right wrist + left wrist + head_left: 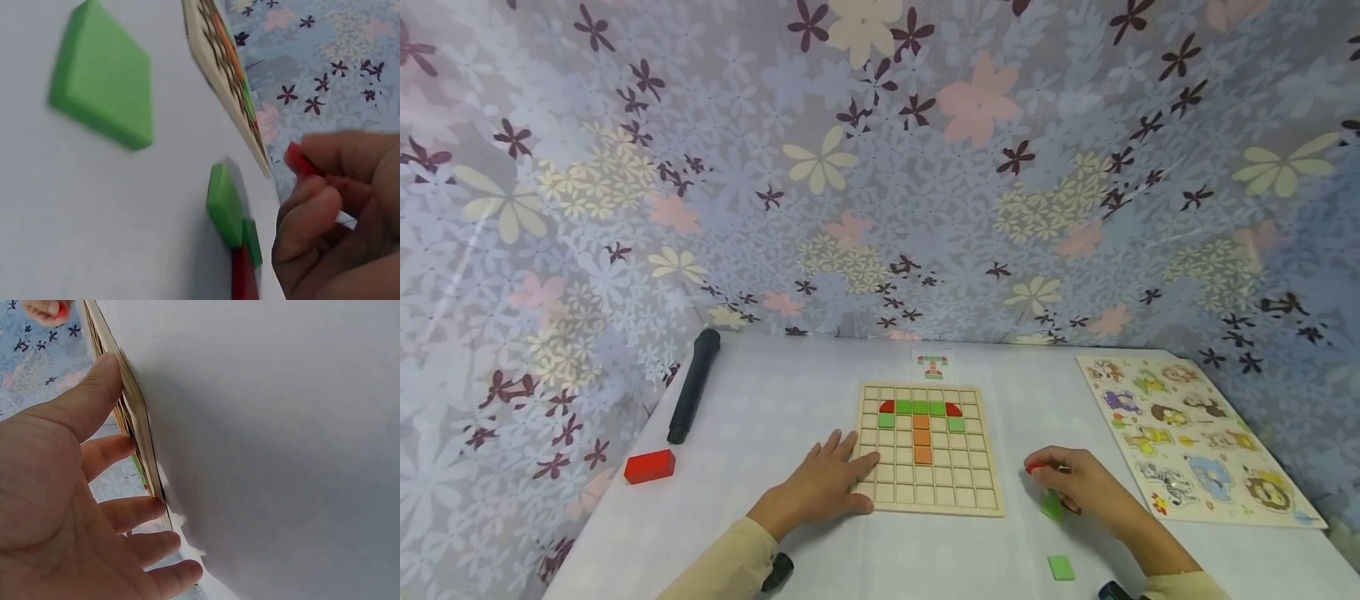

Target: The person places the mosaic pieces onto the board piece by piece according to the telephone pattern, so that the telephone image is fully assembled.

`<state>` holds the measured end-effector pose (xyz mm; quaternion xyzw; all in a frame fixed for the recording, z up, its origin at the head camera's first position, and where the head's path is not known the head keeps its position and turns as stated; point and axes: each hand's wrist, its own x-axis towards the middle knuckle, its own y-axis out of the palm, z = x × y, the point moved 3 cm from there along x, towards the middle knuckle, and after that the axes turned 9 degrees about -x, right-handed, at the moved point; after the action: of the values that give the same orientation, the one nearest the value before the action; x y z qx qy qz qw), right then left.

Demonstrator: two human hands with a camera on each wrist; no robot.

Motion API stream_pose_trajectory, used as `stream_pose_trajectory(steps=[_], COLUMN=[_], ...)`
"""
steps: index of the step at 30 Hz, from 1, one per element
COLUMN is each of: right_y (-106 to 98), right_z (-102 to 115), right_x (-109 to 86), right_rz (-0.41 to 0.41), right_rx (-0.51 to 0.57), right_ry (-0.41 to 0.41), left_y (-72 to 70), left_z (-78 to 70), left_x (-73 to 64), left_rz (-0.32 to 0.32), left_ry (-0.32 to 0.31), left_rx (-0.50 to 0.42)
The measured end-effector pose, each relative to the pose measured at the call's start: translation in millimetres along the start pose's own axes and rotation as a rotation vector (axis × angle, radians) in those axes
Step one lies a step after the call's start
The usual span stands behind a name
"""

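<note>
A wooden grid board (951,497) lies on the table, holding a T-shaped pattern of green squares, orange squares (922,439) and two red rounded corner pieces (953,409). My left hand (816,486) rests at the board's left edge, fingers spread, thumb and fingertips along the rim. To the right of the board, my right hand (1086,483) pinches a small red piece (304,161) between thumb and index finger. Below that hand lie a green tile (225,206), another green piece (252,244) and a dark red piece (244,275). Nearer me is a loose green square (1061,568).
Behind the board is a small pattern card (933,367) showing a similar coloured shape. An animal puzzle board (1195,442) lies at the right. On the left are a black microphone-like stick (694,387) and a red block (650,467). Flowered cloth (880,208) hangs behind the table.
</note>
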<state>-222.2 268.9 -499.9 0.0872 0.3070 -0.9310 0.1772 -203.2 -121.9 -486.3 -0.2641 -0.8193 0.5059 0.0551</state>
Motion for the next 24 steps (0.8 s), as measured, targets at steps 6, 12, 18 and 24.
stream_pose_trajectory(steps=[6,12,18,24], right_y=[1,4,10,20], right_z=[10,18,28,39], right_x=[4.1,12.5,19.2,29.4], right_rz=[0.033,-0.070,-0.052,0.012], right_rx=[0.164,0.191,0.252,0.319], right_ry=[-0.065,-0.033,-0.099,-0.141], left_y=[1.4,3.7,4.1,3.6], left_z=[0.5,2.1,3.2,1.9], left_x=[0.8,1.9,1.5,1.4], left_rz=[0.004,-0.001,-0.004,-0.006], left_ry=[-0.010,-0.008,-0.010,-0.005], left_rx=[-0.002,0.005,-0.002,-0.003])
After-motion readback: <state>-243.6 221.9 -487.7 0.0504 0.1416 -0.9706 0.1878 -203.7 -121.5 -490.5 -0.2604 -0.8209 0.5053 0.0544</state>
